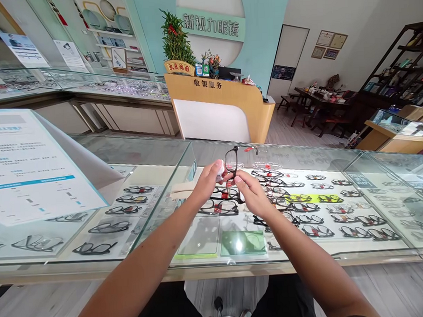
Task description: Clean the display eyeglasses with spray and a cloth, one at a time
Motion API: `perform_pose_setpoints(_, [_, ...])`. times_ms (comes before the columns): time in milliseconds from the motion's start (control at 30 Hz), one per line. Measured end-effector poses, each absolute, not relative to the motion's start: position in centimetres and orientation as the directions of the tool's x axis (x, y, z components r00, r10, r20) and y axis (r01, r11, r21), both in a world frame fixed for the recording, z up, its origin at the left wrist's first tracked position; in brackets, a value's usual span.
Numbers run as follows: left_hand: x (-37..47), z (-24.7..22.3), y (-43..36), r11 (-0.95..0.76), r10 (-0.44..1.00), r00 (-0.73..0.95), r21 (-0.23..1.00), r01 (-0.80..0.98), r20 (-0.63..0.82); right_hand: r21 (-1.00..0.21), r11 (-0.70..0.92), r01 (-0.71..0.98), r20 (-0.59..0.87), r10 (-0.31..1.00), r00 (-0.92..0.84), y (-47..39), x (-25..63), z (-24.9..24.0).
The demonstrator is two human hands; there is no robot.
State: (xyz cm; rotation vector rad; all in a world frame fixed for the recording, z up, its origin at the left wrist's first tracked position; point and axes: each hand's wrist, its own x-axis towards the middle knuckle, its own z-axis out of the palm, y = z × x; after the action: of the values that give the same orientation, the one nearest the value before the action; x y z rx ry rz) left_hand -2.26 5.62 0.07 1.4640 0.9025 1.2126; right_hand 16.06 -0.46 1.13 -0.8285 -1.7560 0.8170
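My right hand (252, 192) grips a pair of black-framed eyeglasses (236, 161) above the glass counter. One lens stands upright toward the far side, and a temple with a red tag sticks out to the right. My left hand (207, 178) is closed around a small white rounded object (219, 171), just left of the glasses; its exact kind is hidden by the fingers. Below both hands, under the glass, lie rows of spectacle frames (219, 207), many with red tags.
The glass display counter (202, 261) spans the front. A tilted printed sign (32, 161) stands at left. Beyond are a wooden cash desk (258, 100) with a plant (176, 38), another showcase (124, 94) and a dark table (317, 98).
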Motion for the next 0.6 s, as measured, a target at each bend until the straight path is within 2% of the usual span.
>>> perform_pose_setpoints(133, [-2.3,0.0,5.5,-0.220,0.944,0.246,0.975,-0.031,0.221,-0.881,0.468,0.076,0.449,0.875,-0.182,0.1,16.5,1.2])
perform_pose_setpoints(300, [-2.1,0.2,5.1,-0.275,0.914,0.329,0.958,0.078,0.236,-0.900,0.436,-0.023,0.436,0.897,-0.076,1.1,17.1,0.9])
perform_pose_setpoints(600, [-2.0,-0.2,4.9,-0.336,0.880,0.411,0.923,0.186,0.238,-0.894,0.443,-0.063,0.446,0.893,-0.052,1.4,17.2,0.7])
